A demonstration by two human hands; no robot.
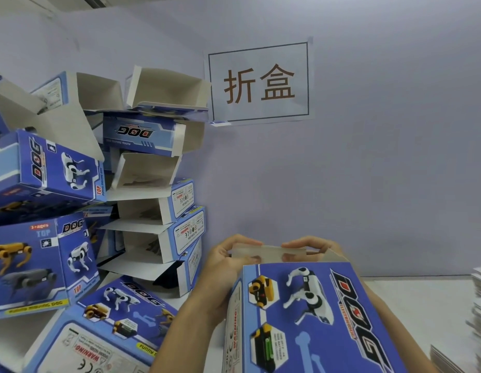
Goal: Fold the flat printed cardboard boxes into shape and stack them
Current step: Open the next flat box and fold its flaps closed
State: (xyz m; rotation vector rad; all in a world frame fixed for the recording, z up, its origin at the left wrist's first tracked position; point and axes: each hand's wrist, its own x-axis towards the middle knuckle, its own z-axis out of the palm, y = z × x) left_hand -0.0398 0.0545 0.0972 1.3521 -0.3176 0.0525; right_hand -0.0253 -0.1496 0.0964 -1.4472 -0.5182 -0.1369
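A blue printed "DOG" cardboard box (309,313) is held up close in front of me, its far end pointing at the wall. My left hand (228,261) grips the box's far left corner, fingers curled over the pale end flap (269,253). My right hand (312,244) pinches the same flap from the right; most of that hand is hidden behind the box. A leaning stack of folded boxes (158,200) with open ends stands at the left against the wall.
More folded blue boxes (43,259) are piled at the far left, and one (107,327) lies on the white table (411,297) beside my left forearm. Stacks of flat cardboard (478,313) sit at the right edge. A paper sign (259,82) hangs on the wall.
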